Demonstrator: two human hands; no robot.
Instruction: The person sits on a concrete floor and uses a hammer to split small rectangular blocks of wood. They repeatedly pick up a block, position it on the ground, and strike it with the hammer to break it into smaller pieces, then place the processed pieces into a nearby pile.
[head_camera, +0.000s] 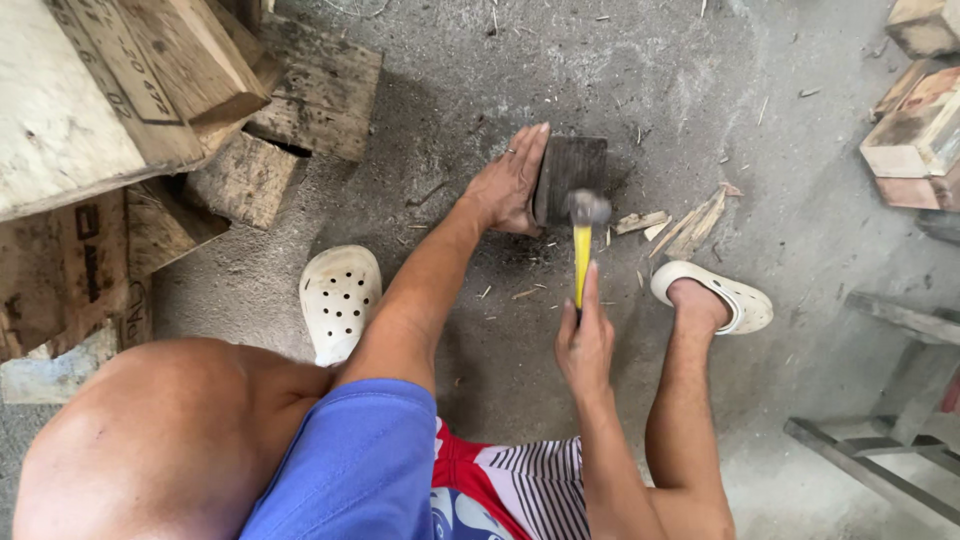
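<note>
Here the left hand (510, 185) steadies a dark wooden block (572, 175) on the concrete floor (660, 70), fingers pressed flat at its nine o'clock side. The right hand (585, 340), fingers wrapped around a yellow-handled hammer (583, 235), is mid-strike; the blow needs careful aim clear of that hand.

blue shorts (350, 470) w/ red & striped fabric, white perforated clogs (340, 295), ring.

Dark wood block (572, 175), yellow-handled hammer (583, 240)
</note>
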